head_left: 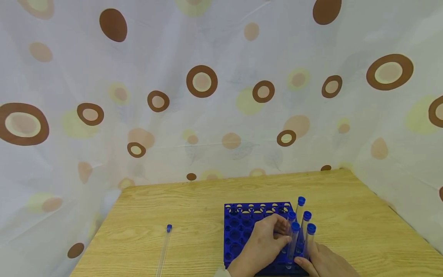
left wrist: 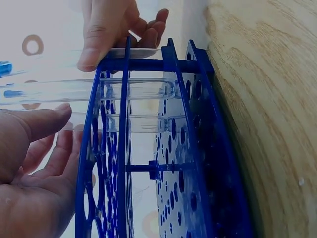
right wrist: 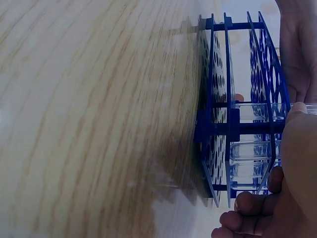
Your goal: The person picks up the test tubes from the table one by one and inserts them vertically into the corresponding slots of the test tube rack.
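Note:
A blue tube rack [head_left: 238,234] stands on the wooden table [head_left: 194,204] near its front edge. Several clear tubes with blue caps [head_left: 307,216] stand upright in its right-hand holes. My left hand [head_left: 264,244] lies over the top of the rack, thumb and fingertips pinching one capped tube [head_left: 295,231]. My right hand [head_left: 323,263] grips the rack's near right corner. In the left wrist view the left hand [left wrist: 34,163] sits beside the tubes [left wrist: 143,89], and the right hand [left wrist: 109,29] clasps the rack frame [left wrist: 168,64]. The right wrist view shows the rack [right wrist: 218,124] and the right hand [right wrist: 297,173].
One more capped tube [head_left: 164,250] lies flat on the table, to the left of the rack. A spotted curtain [head_left: 207,96] hangs round the table's back and sides. Bare wood shows behind the rack and on its right.

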{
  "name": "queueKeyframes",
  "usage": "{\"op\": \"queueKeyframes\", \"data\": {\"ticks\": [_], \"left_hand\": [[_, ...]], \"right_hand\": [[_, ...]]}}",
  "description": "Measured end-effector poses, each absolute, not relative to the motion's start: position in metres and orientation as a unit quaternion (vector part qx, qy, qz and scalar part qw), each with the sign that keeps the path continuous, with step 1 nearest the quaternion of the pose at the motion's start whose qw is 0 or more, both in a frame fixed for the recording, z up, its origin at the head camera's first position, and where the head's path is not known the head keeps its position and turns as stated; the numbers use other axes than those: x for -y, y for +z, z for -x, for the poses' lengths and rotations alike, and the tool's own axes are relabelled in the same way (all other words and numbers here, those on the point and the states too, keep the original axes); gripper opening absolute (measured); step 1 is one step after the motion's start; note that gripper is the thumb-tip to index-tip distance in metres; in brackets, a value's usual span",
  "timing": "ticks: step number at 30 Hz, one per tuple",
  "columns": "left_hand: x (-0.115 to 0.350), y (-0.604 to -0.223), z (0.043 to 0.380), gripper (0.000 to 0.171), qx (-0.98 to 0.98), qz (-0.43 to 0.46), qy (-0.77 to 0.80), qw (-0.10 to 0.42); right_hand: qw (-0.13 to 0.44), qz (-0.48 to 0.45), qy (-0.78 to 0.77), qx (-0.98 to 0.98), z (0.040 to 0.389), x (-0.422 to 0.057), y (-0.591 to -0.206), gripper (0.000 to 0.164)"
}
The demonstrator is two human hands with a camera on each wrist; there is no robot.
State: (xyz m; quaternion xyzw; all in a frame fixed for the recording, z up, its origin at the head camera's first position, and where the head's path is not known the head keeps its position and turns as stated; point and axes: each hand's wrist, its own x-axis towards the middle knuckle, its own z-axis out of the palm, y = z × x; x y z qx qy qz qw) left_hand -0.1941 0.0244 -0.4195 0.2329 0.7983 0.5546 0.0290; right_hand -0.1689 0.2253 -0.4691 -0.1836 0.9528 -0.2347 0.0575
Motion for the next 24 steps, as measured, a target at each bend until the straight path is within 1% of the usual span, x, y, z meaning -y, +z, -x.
{"op": "queueKeyframes", "data": {"ticks": [3,7,9,13,16,18,24], "left_hand": [[-0.024,-0.420,0.194,0.024,-0.801,-0.232,0.551,0.031],[-0.018,-0.417,0.193,0.030,-0.806,-0.247,0.538,0.019],[-0.013,-0.414,0.193,0.033,-0.808,-0.257,0.530,0.008],[0.004,-0.406,0.193,0.036,-0.807,-0.268,0.527,-0.014],[0.017,-0.399,0.194,0.036,-0.801,-0.265,0.536,-0.034],[0.026,-0.394,0.195,0.036,-0.798,-0.259,0.542,-0.044],[0.055,-0.382,0.194,0.033,-0.793,-0.221,0.567,-0.047]], "right_hand": [[0.060,0.183,-0.233,-0.953,0.170,-0.226,-0.470,0.074],[0.060,0.182,-0.229,-0.954,0.170,-0.226,-0.471,0.074],[0.048,0.188,-0.221,-0.956,0.170,-0.227,-0.471,0.072],[-0.005,0.214,-0.195,-0.957,0.169,-0.226,-0.472,0.065],[-0.024,0.219,-0.187,-0.957,0.169,-0.226,-0.472,0.065],[-0.018,0.213,-0.188,-0.959,0.170,-0.226,-0.472,0.067],[-0.011,0.219,-0.187,-0.958,0.169,-0.226,-0.472,0.067]]}}
